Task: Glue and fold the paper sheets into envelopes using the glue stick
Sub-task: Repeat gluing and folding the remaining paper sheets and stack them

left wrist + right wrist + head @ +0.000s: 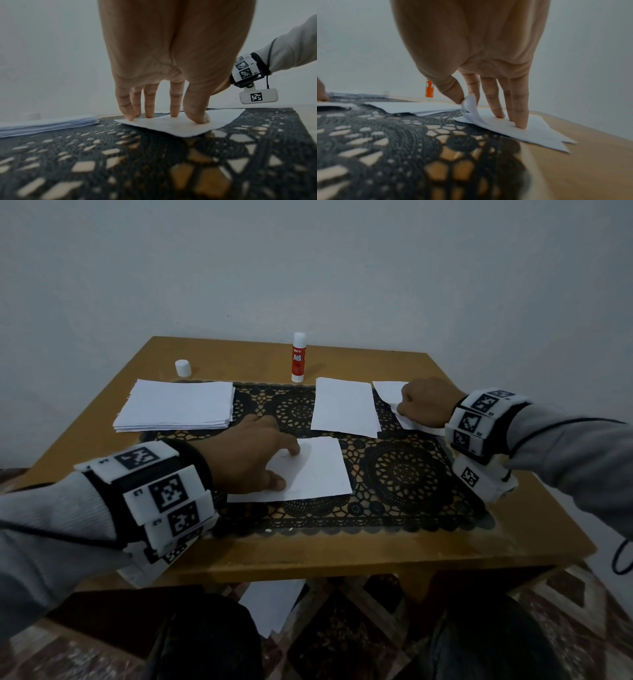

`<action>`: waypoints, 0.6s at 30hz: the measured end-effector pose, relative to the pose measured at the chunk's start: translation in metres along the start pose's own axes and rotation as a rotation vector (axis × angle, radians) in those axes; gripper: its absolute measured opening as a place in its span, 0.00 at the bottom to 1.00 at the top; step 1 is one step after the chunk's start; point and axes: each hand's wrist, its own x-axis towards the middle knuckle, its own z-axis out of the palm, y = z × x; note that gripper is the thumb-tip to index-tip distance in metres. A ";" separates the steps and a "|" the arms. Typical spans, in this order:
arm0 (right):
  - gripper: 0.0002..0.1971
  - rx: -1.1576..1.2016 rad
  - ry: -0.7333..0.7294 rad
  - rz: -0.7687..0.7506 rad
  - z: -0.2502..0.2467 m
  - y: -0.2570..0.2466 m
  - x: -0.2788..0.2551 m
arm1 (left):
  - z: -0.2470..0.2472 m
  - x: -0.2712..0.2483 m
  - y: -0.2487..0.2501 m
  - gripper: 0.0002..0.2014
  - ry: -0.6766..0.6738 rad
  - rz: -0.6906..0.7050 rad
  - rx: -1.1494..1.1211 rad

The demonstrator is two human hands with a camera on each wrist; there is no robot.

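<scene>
My left hand (287, 467) (187, 116) lies flat with straight fingers pressing a white folded sheet (318, 470) (185, 128) onto the black lace mat (404, 474). At the right edge of the mat, my right hand (406, 409) (467, 100) pinches the curled-up corner of a top sheet (471, 112) between thumb and index finger. Its other fingers (520, 119) press on the small pile of sheets (388, 390) (539, 131) beneath. The red-and-white glue stick (298, 357) (429, 89) stands upright and uncapped at the far edge, apart from both hands.
A thick stack of white sheets (174, 405) (48, 124) lies at the left, with the white glue cap (182, 368) behind it. Another stack (344, 407) (419, 106) sits between my hands. The wooden table (376, 556) stands against a wall. Paper (270, 604) lies on the floor below.
</scene>
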 end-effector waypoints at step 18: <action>0.12 0.165 0.312 0.175 -0.049 0.018 -0.009 | 0.001 -0.004 0.003 0.18 0.107 0.037 0.021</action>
